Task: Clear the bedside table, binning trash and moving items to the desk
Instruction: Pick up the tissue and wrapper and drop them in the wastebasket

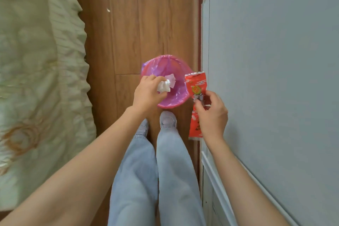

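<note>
A pink bin [172,103] lined with a purple bag stands on the wood floor just ahead of my feet. My left hand [148,91] hovers over its left rim, fingers closed around a crumpled white tissue [163,86]. Another white paper scrap [171,79] lies inside the bin. To the right of the bin, my right hand [211,117] grips a red snack wrapper [196,88] upright by its middle, close to the wall. The bedside table and the desk are out of view.
A bed with a pale green quilt [36,79] fills the left side. A grey-blue wall or cabinet face [275,79] runs along the right. Between them is a narrow strip of wood floor [139,24] with a small white scrap [108,10] on it.
</note>
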The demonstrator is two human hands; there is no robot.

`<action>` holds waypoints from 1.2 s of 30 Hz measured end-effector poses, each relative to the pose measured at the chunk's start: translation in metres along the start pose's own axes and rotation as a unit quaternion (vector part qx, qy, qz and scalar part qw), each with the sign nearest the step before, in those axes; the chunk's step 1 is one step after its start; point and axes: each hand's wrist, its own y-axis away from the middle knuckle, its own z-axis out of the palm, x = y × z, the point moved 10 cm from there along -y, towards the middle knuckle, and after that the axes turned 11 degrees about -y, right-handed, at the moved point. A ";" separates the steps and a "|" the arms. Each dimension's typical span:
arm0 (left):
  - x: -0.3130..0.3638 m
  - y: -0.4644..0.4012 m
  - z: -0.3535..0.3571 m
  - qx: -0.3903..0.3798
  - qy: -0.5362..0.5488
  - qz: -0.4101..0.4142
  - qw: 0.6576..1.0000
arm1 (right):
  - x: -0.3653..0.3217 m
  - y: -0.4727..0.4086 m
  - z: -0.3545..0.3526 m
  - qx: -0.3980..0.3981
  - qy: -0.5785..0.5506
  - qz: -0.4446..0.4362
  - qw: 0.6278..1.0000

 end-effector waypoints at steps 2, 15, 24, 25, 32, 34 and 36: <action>-0.004 -0.008 0.018 -0.016 0.000 -0.011 1.000 | 0.014 -0.008 0.005 0.009 0.000 0.010 1.000; -0.022 0.004 -0.003 0.022 -0.063 0.025 0.997 | 0.011 -0.038 0.081 -0.071 0.102 0.032 0.992; -0.046 0.020 -0.012 0.090 -0.108 0.040 0.989 | 0.030 -0.067 0.164 -0.235 0.286 0.018 0.929; -0.052 0.021 -0.011 0.086 -0.110 0.032 0.990 | 0.030 -0.068 0.174 -0.247 0.289 0.008 0.925; -0.087 0.029 -0.028 0.084 -0.114 -0.010 0.990 | 0.018 -0.063 0.190 -0.281 0.251 -0.031 0.926; -0.093 0.032 -0.043 0.090 -0.117 -0.023 0.989 | -0.006 -0.056 0.175 -0.262 0.251 -0.076 0.929; -0.094 0.039 -0.065 0.099 -0.118 -0.039 0.987 | -0.036 -0.044 0.157 -0.248 0.243 -0.119 0.930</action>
